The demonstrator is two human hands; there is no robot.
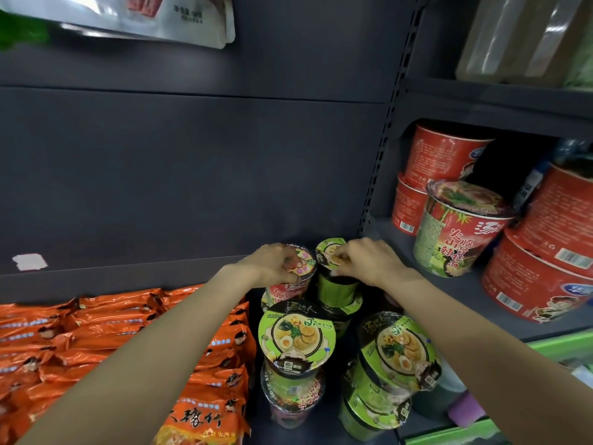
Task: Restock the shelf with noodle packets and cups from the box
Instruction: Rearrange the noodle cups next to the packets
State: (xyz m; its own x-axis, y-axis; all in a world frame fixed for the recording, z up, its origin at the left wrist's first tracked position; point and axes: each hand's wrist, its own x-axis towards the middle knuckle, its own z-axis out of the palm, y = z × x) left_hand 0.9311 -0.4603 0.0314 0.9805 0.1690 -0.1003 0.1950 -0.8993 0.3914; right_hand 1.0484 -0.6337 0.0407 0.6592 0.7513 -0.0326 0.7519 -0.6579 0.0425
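Note:
Both my arms reach to the back of the dark shelf (192, 271). My left hand (272, 264) grips the lid rim of a red noodle cup (290, 289) that sits on top of another cup. My right hand (369, 260) grips the lid of a green noodle cup (337, 290), also stacked on a cup. In front stand two more stacks with green lids, one at the centre (296, 338) and one to the right (399, 351). Orange noodle packets (96, 342) lie in rows on the left of the shelf.
The neighbouring shelf bay on the right holds large red noodle bowls (442, 155) and a bowl with a green and red wrap (462, 226). A perforated upright (382, 139) divides the bays. A silver pouch (144, 17) hangs overhead at the upper left.

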